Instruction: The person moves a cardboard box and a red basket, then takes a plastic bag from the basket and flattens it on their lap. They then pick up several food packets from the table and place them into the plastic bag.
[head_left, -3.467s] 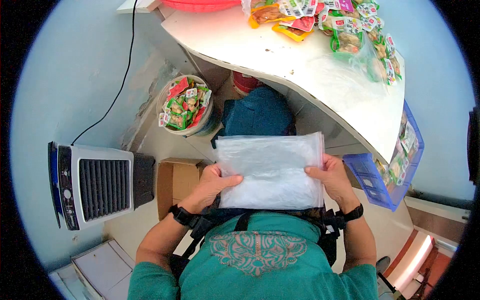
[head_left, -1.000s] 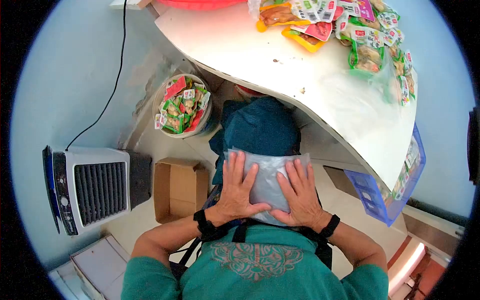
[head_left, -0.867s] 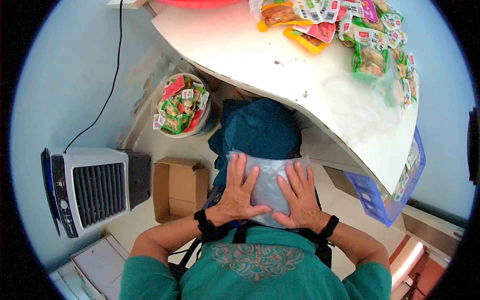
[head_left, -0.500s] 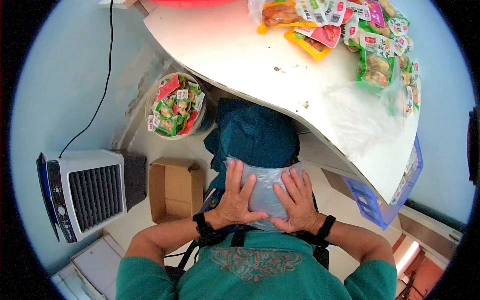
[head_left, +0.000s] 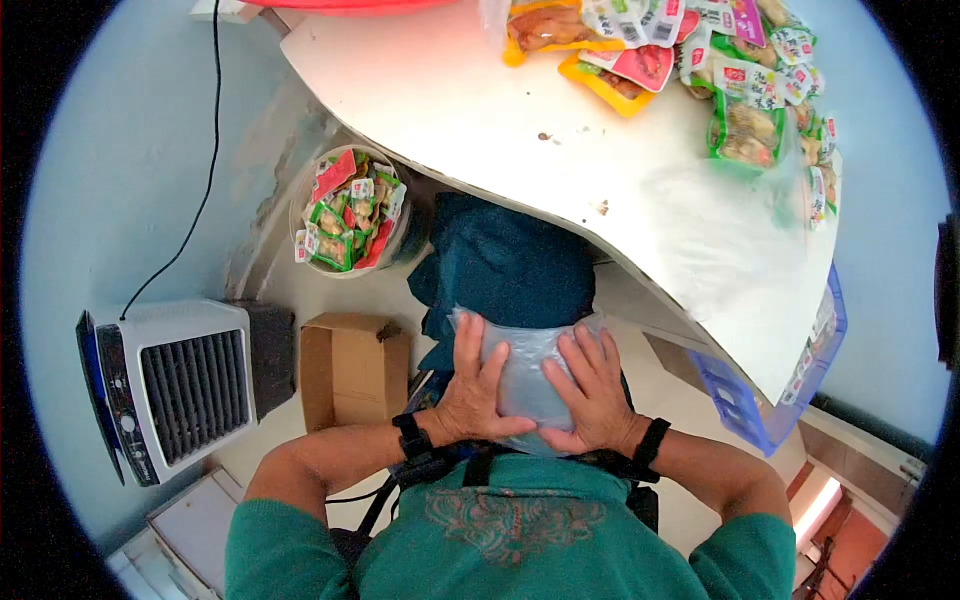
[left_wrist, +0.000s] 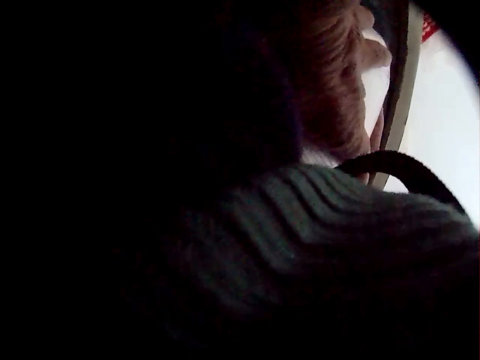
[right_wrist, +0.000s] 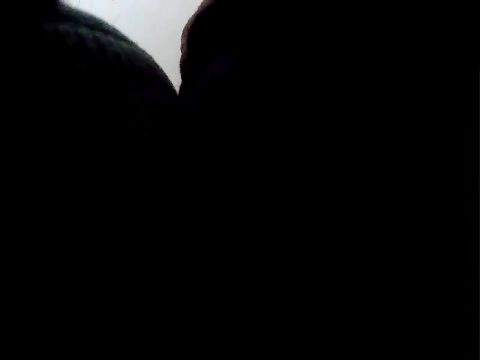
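A stack of clear plastic bags (head_left: 525, 378) lies across the person's lap, over dark blue trousers (head_left: 510, 255). My left hand (head_left: 470, 395) rests flat on its left part, fingers straight and pointing away from the body. On the right part my right hand (head_left: 595, 400) lies likewise, fingers spread. Both thumbs point inward and nearly meet at the near edge of the bags. In the left wrist view a hand (left_wrist: 330, 82) shows dimly beside a green ribbed cloth (left_wrist: 300, 217). Darkness fills most of the right wrist view.
A white curved table (head_left: 450, 110) carries several snack packets (head_left: 750, 125) and a loose clear bag (head_left: 715, 215). Below it stand a bucket (head_left: 415, 245) of packets, an open cardboard box (head_left: 365, 370) and an air cooler (head_left: 190, 385). A blue crate (head_left: 735, 400) sits at the right.
Earlier both hands gripped the bag stack by its sides, thumbs on top. Now they lie flat on it, closer together and nearer the body. Over the last second the hands hardly move.
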